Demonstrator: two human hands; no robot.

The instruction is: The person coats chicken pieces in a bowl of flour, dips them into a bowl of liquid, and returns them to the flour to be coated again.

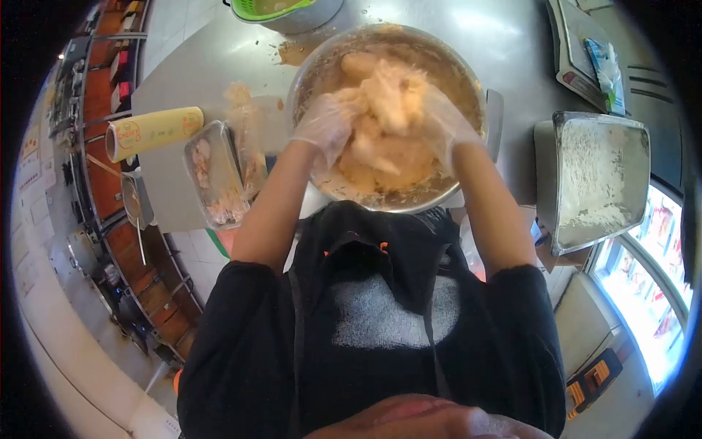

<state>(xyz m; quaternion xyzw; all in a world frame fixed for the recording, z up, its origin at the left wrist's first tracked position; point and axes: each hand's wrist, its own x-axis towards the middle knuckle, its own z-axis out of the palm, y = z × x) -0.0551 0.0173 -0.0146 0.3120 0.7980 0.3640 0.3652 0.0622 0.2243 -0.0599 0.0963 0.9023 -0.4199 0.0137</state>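
A wide round metal bowl [300, 80] holds flour-coated chicken pieces [391, 95] in loose orange-tan breading [409, 164]. Both hands wear clear plastic gloves and reach into it. My left hand [329, 123] grips the heap of pieces from the left, its fingers closed and partly buried. On the opposite side, my right hand [443, 121] is closed against the same heap, its fingertips hidden behind the chicken and somewhat blurred. The pieces are bunched up between the two hands, above the breading.
Left of the bowl stand a metal tray [229, 161] with raw chicken, a plastic bag [247, 139] and a yellow paper bucket [155, 133]. A deep rectangular pan [603, 172] with white flour is at right. A pot with a green strainer [292, 14] sits behind.
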